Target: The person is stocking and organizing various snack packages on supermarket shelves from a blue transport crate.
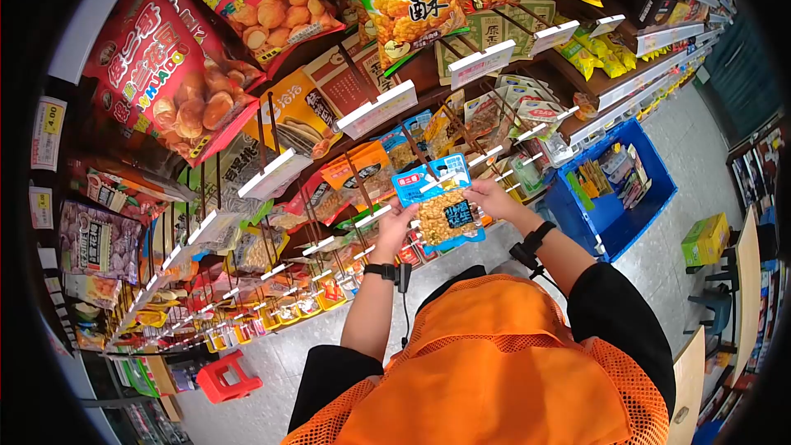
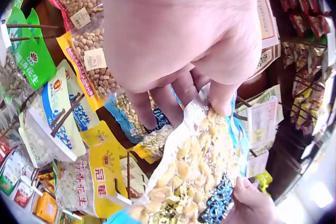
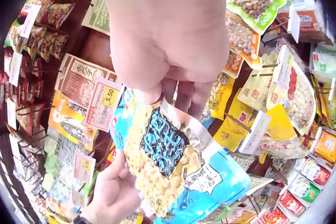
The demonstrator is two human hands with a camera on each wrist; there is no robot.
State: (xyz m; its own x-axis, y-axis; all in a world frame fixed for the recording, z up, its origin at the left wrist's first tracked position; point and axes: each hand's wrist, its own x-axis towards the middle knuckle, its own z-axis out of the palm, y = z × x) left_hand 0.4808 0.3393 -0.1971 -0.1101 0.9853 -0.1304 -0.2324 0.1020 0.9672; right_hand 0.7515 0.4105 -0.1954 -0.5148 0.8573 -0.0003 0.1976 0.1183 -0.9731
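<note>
Both hands hold a blue and clear bag of peanuts up in front of the snack rack. The left hand pinches its left edge; in the left wrist view the thumb lies over the front and the fingers go behind the bag. On the opposite edge the right hand has its thumb on the front, with its fingers behind, partly hidden. The bag's front, with a dark printed label, faces the head camera. Close behind it hang other snack bags, among them a yellow peanut bag.
White price tags stick out on metal hooks all along the rack. Large red snack bags hang at upper left. A blue bin with packets inside stands on the floor at right, and a red stool at lower left.
</note>
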